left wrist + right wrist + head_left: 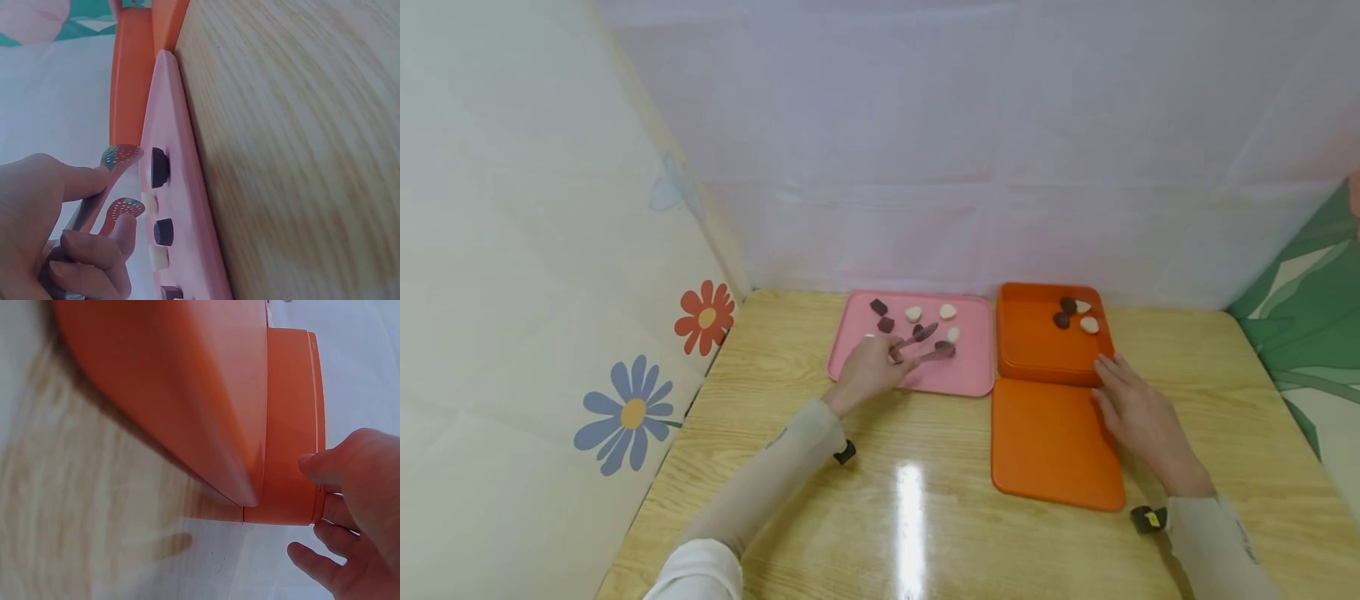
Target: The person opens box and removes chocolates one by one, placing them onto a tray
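My left hand [871, 367] holds a pair of metal tongs [100, 203] with perforated ends. The tongs' ends stand apart, over a pink tray [842, 333]. Dark and white chocolate-like pieces lie on this tray, among them a dark square one [886, 325] and a white one [947, 312]. In the left wrist view, a dark round piece [160, 167] sits just beyond the tongs' ends. My right hand [1146, 417] rests against the near right corner of an orange box [1026, 333]. Its thumb [319, 465] touches the box's near wall, with the other fingers around the corner.
Two dark pieces [1062, 320] and two white ones [1089, 325] lie in the box's right part. An orange lid [1052, 442] lies against the box's near side. Behind the tray and box hangs a pale cloth [880, 167]; a flowered sheet [550, 292] borders the left.
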A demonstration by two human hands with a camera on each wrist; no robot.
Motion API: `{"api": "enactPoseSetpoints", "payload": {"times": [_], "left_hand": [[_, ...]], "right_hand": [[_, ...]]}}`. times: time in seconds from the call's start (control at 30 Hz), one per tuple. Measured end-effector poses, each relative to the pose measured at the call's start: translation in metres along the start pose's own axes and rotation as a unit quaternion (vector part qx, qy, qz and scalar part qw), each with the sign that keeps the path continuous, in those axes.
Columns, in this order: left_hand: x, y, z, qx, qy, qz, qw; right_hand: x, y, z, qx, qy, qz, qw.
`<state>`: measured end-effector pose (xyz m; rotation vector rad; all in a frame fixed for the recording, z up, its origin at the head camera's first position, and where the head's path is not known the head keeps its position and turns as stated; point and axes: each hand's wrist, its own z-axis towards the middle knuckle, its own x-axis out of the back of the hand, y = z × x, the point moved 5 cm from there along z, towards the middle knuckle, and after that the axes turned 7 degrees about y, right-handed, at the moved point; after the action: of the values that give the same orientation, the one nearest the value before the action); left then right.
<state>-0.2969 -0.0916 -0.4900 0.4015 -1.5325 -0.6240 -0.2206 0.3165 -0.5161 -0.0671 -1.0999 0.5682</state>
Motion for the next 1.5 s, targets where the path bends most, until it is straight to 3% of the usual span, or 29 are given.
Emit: {"api": "enactPoseSetpoints", "payload": {"times": [0.17, 0.53, 0.67, 0.77, 0.97, 1.17, 1.3, 1.5], "left_hand": [[0.0, 0.016, 0.006, -0.037, 0.009, 0.007, 0.9992], [-0.012, 0.058, 0.024, -0.111, -0.023, 0.056, 0.992], [-0.017, 0.071, 0.031, -0.154, -0.019, 0.12, 0.9805], [-0.02, 0.081, 0.033, -0.18, -0.028, 0.138, 0.9735], [-0.029, 0.098, 0.041, -0.171, -0.063, 0.12, 0.9759], [-0.037, 0.112, 0.054, -0.173, -0.063, 0.056, 0.9813], [-0.043, 0.117, 0.063, -0.143, -0.07, 0.025, 0.9869], [-0.054, 0.125, 0.076, -0.146, -0.084, 0.009, 0.9856]], "right_hand": [[0.001, 0.001, 0.002, 0.004, 0.005, -0.004, 1.0], [-0.001, 0.002, 0.004, 0.014, 0.016, 0.003, 1.0], [0.001, 0.001, 0.005, 0.017, 0.021, 0.006, 1.0], [0.002, 0.002, 0.005, 0.018, 0.022, 0.006, 1.0], [0.001, 0.002, 0.004, 0.011, 0.011, 0.007, 1.0], [-0.001, 0.004, 0.003, 0.006, 0.007, 0.008, 1.0], [-0.001, 0.004, 0.003, 0.006, 0.011, 0.003, 1.0], [0.001, 0.001, 0.004, 0.01, 0.017, -0.001, 1.0]]}}
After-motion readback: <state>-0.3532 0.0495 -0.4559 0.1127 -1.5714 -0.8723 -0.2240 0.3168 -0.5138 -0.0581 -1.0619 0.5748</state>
